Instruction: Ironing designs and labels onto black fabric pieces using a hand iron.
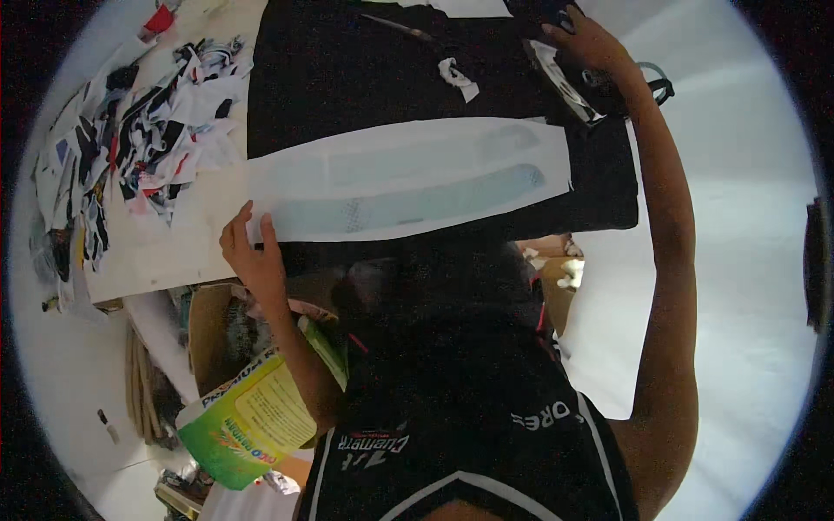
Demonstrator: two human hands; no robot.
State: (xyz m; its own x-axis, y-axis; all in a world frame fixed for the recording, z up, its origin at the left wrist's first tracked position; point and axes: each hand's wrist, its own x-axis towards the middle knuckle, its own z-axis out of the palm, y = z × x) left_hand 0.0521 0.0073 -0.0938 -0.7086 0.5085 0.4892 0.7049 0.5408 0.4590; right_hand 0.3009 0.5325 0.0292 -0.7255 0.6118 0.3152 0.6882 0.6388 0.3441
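Note:
A long white fabric panel (408, 169) with two pale blue bands lies across the black cloth (330, 78) on the table. At its left end rests my left hand (254, 252), thumb and fingers apart, touching the panel's edge. My right hand (591, 43) reaches to the far right, its fingers curled over something dark that I cannot make out. Just below that hand is a dark, silver-edged object (565, 78) that resembles a clothes iron. Toward the back lies a pointed blade (400, 26), perhaps of scissors, with a crumpled white scrap (458, 80) near it.
Fabric scraps (182, 122) are heaped on the pale tabletop (200, 247) at the left. Below the table's front edge are a cardboard box (208, 330) and a green and yellow sack (252, 421). A dark cord loop (662, 85) shows beside my right forearm.

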